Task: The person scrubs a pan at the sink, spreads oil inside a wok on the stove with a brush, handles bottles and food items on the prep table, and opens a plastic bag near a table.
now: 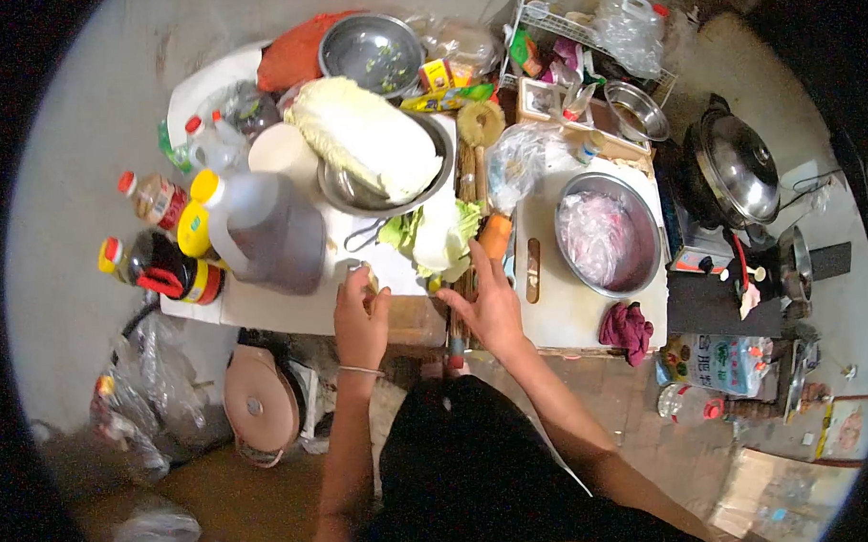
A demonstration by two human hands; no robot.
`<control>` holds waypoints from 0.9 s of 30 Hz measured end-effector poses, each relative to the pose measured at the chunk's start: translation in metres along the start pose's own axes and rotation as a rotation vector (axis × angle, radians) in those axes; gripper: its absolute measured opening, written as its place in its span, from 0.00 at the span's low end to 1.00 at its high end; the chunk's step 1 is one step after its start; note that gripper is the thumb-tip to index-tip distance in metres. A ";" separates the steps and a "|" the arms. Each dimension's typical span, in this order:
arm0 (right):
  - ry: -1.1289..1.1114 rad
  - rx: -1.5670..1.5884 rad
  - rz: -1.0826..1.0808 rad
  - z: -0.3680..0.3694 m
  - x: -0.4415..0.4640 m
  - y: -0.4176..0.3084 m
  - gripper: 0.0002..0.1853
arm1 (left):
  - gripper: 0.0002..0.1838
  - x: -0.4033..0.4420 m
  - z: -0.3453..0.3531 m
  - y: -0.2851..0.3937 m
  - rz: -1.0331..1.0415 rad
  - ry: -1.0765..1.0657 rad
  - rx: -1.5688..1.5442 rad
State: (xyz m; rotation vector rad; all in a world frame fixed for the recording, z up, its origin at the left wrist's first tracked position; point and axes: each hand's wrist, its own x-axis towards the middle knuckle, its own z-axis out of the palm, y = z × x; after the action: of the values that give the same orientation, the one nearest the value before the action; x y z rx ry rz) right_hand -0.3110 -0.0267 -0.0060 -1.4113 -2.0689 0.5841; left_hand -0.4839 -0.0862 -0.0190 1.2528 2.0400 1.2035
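Observation:
My left hand (361, 319) is at the table's front edge, fingers curled around a small pale-yellow piece (370, 279) whose kind I cannot make out. To its right, my right hand (494, 305) has its fingers spread, beside loose cabbage leaves (444, 240). Its thumb points at the leaves' lower end; whether it touches them is unclear. An orange, carrot-like thing (495, 234) lies just beyond the right fingertips. Behind the leaves, a large napa cabbage (362, 135) rests tilted across a steel bowl (334, 190).
On the left stand a big jug (270, 234) of dark liquid and a dark sauce bottle (171, 266). To the right, a steel basin (658, 230) holding a plastic bag sits on a white board (541, 315) near a maroon cloth (626, 324). A lidded wok (736, 165) is farther right.

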 end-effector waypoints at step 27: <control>-0.085 0.342 -0.042 -0.028 -0.055 0.062 0.13 | 0.09 -0.053 -0.036 -0.042 -0.412 0.230 -0.596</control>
State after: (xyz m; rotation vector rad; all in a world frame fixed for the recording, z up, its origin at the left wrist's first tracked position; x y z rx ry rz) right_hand -0.2339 -0.0554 -0.0352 -1.1596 -1.9426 0.9444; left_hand -0.5051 -0.1570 -0.0400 0.4089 1.7568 1.6239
